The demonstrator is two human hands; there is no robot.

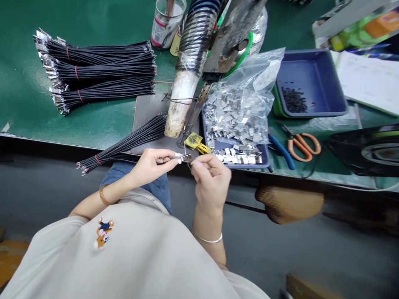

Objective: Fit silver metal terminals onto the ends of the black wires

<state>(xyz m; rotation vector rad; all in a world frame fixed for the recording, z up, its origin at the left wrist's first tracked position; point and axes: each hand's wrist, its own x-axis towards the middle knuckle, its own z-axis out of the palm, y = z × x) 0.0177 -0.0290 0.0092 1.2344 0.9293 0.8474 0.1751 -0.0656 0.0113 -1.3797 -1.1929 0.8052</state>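
My left hand (152, 165) pinches a thin black wire with a small metal terminal (186, 157) at its tip, just below the bench edge. My right hand (209, 177) is closed beside it, its fingertips pressed together at the terminal end; what they hold is too small to name. Both hands meet in front of a small press tool (195, 124) with a yellow part (195, 141). A loose bundle of black wires (124, 143) lies left of the hands. A blue tray of metal terminals (240, 154) sits right of them.
Tied bundles of finished black wires (99, 72) lie at the back left on the green mat (25, 91). A plastic bag of terminals (240, 104), a dark blue bin (311, 83), orange-handled scissors (301, 146), blue-handled pliers (282, 150) and a jar (166, 20) stand around.
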